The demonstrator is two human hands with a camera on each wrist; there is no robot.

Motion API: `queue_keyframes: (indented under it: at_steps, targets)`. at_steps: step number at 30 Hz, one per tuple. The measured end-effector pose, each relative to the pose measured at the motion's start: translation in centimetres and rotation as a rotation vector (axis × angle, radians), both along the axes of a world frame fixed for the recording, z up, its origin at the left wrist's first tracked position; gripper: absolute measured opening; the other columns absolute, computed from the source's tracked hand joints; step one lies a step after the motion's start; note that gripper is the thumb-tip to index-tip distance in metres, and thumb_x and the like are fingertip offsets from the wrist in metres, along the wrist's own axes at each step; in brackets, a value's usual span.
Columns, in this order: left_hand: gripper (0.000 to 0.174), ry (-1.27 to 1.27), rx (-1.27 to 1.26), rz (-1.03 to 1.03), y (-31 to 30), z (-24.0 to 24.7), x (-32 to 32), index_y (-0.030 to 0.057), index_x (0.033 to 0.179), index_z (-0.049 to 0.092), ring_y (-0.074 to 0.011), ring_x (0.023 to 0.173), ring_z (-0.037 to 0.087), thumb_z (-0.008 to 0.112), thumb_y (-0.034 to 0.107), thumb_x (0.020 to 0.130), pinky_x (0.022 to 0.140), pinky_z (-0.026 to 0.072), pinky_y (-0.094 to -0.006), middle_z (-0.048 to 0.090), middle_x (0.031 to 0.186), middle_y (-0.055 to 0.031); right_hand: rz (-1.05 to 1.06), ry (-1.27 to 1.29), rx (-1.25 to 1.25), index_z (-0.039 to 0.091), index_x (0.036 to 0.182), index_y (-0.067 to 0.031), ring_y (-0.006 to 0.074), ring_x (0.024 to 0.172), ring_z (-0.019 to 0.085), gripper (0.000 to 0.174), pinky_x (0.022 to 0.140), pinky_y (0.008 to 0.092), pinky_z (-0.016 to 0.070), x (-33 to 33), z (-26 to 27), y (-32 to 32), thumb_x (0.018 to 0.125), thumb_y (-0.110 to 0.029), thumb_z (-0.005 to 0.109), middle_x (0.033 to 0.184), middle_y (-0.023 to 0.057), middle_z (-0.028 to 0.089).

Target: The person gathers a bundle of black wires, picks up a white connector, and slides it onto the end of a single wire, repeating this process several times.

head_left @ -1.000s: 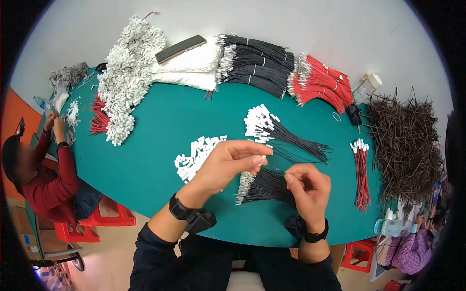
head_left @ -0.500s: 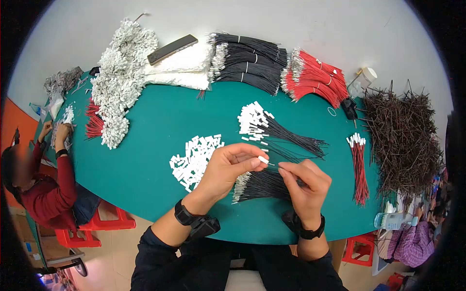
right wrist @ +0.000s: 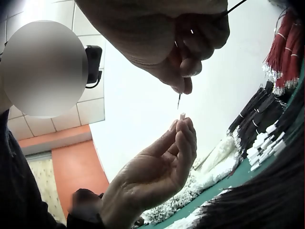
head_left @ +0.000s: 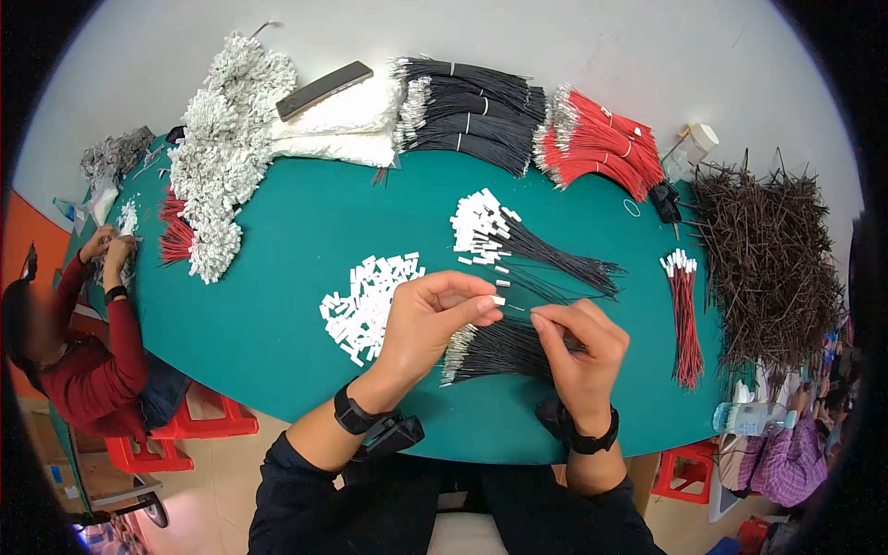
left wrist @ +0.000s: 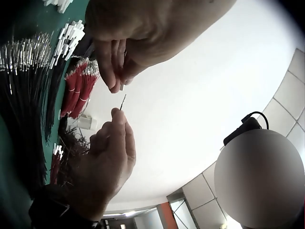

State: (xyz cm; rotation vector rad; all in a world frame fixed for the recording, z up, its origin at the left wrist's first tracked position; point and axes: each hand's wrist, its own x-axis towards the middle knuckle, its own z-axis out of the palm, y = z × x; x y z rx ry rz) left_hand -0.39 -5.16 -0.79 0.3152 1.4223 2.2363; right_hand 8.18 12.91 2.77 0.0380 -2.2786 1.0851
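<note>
Between its thumb and fingertips, my left hand (head_left: 416, 324) pinches a small white connector housing (right wrist: 183, 116), whose end sticks out past the fingers. Facing it, my right hand (head_left: 589, 344) pinches a wire (right wrist: 236, 6) near its thin metal tip (left wrist: 123, 101). In both wrist views, a small gap separates the tip from the housing. Both hands are raised over the table. Below them lies a bundle of black wires (head_left: 504, 353) with silvery terminals at the left end. Left of the left hand is a loose pile of white housings (head_left: 365, 310).
Black wires with white housings (head_left: 555, 252) lie beyond my hands on the green table (head_left: 287, 305). A red-wire bundle (head_left: 685, 324) and a brown wire heap (head_left: 768, 277) are right. Black bundles (head_left: 481, 120), red bundles (head_left: 601, 143) and white bags (head_left: 342, 139) line the back. Another person (head_left: 92, 370) works left.
My right hand has moved left and slightly up, bringing the wire tip in front of the white housing. The left hand keeps its pinch. The head view has shifted a little.
</note>
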Motion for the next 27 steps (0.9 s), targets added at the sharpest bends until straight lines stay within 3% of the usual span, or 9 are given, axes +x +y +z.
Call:
queue_keyframes:
  at_steps: [2, 14, 27]
  targets:
    - [0.015, 0.04, -0.028, 0.005, 0.0, -0.15, 0.05, -0.0038, 0.109, 0.072, -0.0196, 0.088, 0.075, 0.071, -0.001, 0.094, 0.081, 0.0615, -0.0301, 0.076, 0.098, -0.0144, 0.005, 0.011, 0.0, 0.077, 0.09, 0.0008, 0.011, 0.06, 0.055, 0.01, 0.053, 0.0251, 0.0386, -0.02, -0.04, 0.01, 0.081, 0.005, 0.079, 0.069, 0.0046, 0.062]
    - [0.016, 0.054, -0.069, -0.009, 0.13, -0.2, 0.21, -0.0022, 0.11, 0.073, -0.0158, 0.085, 0.074, 0.071, 0.0, 0.094, 0.078, 0.0599, -0.0271, 0.076, 0.097, -0.0111, 0.019, 0.042, 0.04, 0.077, 0.09, 0.0001, 0.015, 0.064, 0.059, 0.014, 0.053, 0.0267, 0.0406, 0.05, -0.25, 0.46, 0.078, 0.006, 0.08, 0.076, 0.0072, 0.069]
    - [0.015, 0.062, -0.121, -0.034, -0.1, -0.24, 0.06, -0.0005, 0.107, 0.075, -0.0121, 0.085, 0.072, 0.075, 0.0, 0.092, 0.078, 0.0571, -0.0248, 0.077, 0.095, -0.0083, 0.01, 0.068, 0.198, 0.077, 0.088, -0.0058, 0.0191, 0.074, 0.066, 0.016, 0.074, 0.0324, 0.0431, -0.02, 0.19, 0.77, 0.074, 0.001, 0.083, 0.081, 0.0043, 0.073]
